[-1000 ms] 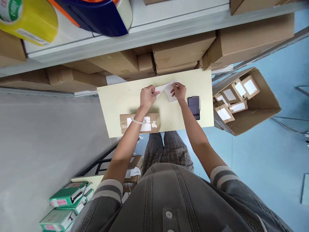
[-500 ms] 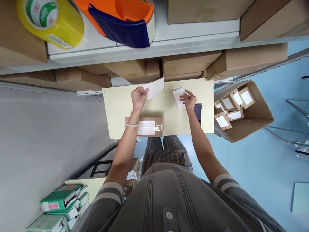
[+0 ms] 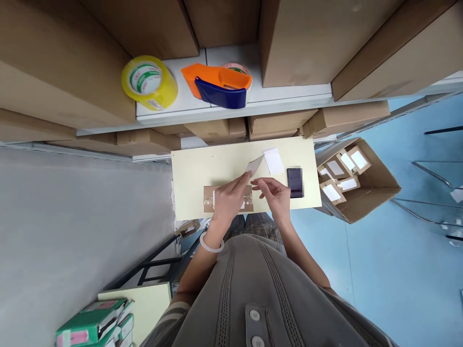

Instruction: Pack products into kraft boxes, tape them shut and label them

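My left hand (image 3: pixel 228 199) pinches a white paper label (image 3: pixel 254 165) by its lower corner, just above a small taped cardboard box (image 3: pixel 247 202) that lies on the pale yellow table (image 3: pixel 202 168). My right hand (image 3: pixel 275 192) hovers close beside the label, fingers curled with the fingertips near its edge; I see nothing in it. A small stack of white labels (image 3: pixel 273 160) rests on the table beyond my right hand. A dark phone (image 3: pixel 295 182) lies to the right of that hand.
An open carton (image 3: pixel 376 190) with several small labelled boxes stands on the blue floor at right. On the shelf above sit a yellow tape roll (image 3: pixel 149 82) and an orange-blue tape dispenser (image 3: pixel 217 86) among large cardboard boxes. Green boxes (image 3: pixel 92 323) are stacked lower left.
My left hand brought the label from the table's far edge down over the taped box. My right hand left the label stack and moved next to it. My view tilted upward.
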A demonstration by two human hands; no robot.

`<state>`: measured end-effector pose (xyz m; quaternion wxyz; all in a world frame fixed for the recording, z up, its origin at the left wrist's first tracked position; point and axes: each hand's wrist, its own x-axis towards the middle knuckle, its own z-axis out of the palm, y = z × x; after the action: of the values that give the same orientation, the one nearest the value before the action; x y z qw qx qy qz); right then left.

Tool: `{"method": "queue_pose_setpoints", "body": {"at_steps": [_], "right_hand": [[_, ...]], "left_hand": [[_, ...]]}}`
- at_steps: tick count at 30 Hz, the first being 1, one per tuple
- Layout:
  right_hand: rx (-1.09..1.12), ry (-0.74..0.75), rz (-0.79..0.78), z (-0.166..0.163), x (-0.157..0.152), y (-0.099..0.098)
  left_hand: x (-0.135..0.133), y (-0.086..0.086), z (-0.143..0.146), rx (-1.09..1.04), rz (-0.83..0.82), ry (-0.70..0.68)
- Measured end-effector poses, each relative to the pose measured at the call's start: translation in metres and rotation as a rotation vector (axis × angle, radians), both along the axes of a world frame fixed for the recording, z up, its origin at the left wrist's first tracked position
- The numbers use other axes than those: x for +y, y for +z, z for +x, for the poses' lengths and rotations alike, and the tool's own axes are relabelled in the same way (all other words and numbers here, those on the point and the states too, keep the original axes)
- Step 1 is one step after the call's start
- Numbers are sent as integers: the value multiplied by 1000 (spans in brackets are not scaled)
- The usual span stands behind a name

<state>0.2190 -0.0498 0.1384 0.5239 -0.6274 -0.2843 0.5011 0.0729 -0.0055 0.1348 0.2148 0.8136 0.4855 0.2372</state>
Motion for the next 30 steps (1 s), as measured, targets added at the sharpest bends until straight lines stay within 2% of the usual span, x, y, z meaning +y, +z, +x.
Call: {"method": "queue_pose_setpoints", "body": {"at_steps": [4, 7, 17, 20, 26, 30], "right_hand": [[16, 39, 28, -15, -6, 26], [14, 58, 44, -31, -10, 41], [-30, 205, 138, -89, -20, 77], [-65, 253, 195, -105, -20, 86], [-122, 422, 311, -137, -19, 92], [-171, 515, 362, -154, -21, 96]], "left_hand": [[-13, 20, -23, 53, 172, -83], [-21, 34, -40, 34, 240, -110], [-44, 70, -99, -102, 371, -47], [-51, 77, -116, -160, 411, 3], [-71, 84, -145, -369, 325, 170], [-81, 86, -158, -435, 335, 286]]}}
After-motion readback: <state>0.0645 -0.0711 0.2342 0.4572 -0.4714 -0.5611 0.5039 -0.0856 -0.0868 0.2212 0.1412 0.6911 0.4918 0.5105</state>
